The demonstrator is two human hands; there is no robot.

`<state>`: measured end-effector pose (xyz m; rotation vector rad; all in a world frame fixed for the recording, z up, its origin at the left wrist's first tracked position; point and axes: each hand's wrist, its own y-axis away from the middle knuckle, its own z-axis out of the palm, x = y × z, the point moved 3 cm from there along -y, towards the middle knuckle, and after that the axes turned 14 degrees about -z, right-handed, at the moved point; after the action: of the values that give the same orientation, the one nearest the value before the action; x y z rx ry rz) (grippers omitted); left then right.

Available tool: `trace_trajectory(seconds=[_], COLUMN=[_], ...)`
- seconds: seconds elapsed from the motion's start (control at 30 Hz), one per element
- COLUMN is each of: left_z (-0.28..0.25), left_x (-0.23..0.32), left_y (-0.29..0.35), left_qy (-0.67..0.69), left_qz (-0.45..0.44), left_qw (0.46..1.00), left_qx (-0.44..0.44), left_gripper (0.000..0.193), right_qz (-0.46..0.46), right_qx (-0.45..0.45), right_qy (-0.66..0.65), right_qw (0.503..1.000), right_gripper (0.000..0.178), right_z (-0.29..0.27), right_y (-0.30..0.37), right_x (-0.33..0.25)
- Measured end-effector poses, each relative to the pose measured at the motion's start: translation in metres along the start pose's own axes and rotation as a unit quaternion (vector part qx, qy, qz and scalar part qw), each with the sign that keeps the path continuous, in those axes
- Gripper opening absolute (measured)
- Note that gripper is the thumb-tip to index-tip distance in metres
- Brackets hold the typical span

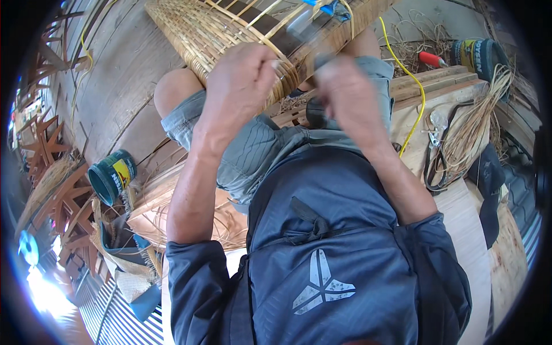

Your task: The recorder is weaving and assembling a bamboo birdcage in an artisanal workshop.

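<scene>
A woven rattan piece (190, 31), with a tight weave at its left and open strips toward its right, lies across my knees against a wooden board (362, 20). My left hand (241, 80) is closed over its rounded near rim, with thumb and forefinger pinched there. My right hand (348, 95) is smeared by motion. It is wrapped round a dark-ended tool (324, 60) whose exact kind I cannot make out. Beyond that tool is a blurred greyish, see-through shape (303, 24), next to something blue (325, 7) on the board.
Wooden planks (431, 86) and a yellow cord (422, 103) run at my right. Near them are a bundle of loose fibre strips (474, 123), pliers (434, 138), a red-handled tool (431, 59) and a dark can (480, 56). A green can (112, 177) lies tipped at my left.
</scene>
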<state>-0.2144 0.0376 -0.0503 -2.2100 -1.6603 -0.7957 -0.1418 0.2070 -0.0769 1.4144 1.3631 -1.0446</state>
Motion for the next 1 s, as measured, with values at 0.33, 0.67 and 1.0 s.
trace_trajectory(seconds=[0.33,0.67,1.0], left_z=[-0.015,0.009,-0.066], left_x=[-0.013,0.027,-0.077], left_y=[0.009,0.05,0.016], left_qy=[0.079,-0.262,0.098], left_qz=[-0.104,0.033,-0.243], left_qw=[0.987,0.964,0.961], left_qx=[0.096,-0.025,0.084], left_gripper=[0.024,0.048,0.044], right_qz=[0.047,0.135,0.063], right_qx=[0.112,0.17,0.107], right_qy=[-0.077,0.094,0.469], right_qw=[0.99,0.972,0.874], right_gripper=[0.021,0.023,0.035], right_z=[-0.056,-0.141,-0.19], right_y=[0.026,0.103,0.151], right_x=[0.024,0.12,0.152])
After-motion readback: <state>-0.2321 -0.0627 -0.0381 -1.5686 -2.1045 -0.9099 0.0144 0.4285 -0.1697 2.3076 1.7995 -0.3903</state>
